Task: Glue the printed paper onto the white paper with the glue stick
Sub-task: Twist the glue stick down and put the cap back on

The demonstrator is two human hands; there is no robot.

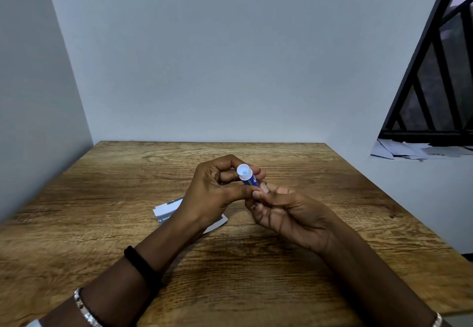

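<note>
Above the middle of the wooden table [102,198] both hands hold a small blue glue stick [248,178] with a white open top that faces the camera. My left hand [217,191] grips its upper part with curled fingers and thumb. My right hand [284,211] pinches its lower end with thumb and fingertips. A printed paper [166,210] with a grey band and white lettering lies flat on the table under my left wrist, mostly hidden. A white corner of paper [218,223] shows to the right of the wrist. No cap is in sight.
The table stands against a pale wall at the back and left. At the right, a barred dark window sits above a sill holding a stack of loose papers [409,151]. My left forearm wears a black band and a silver bracelet.
</note>
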